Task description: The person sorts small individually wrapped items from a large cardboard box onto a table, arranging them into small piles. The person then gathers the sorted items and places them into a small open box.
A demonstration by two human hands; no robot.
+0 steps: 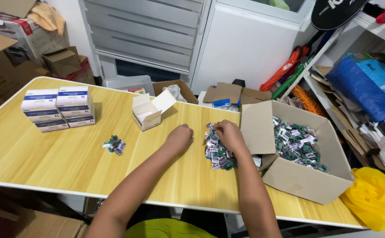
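- A stack of white-and-purple boxes (pixel 58 109) stood at the table's far left.
- A small open white carton (pixel 148 113) sat mid-table, flaps up.
- A small bundle of green sachets (pixel 114 145) lay apart, left of the hands.
- A heap of green-and-purple sachets (pixel 217 152) lay beside a large brown cardboard box (pixel 305 177) holding more.

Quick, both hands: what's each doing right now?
Left hand: closed in a fist on the table, contents hidden.
Right hand: curled onto the pile of small packets.

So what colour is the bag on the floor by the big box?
Bright yellow bag, seen from the head camera.
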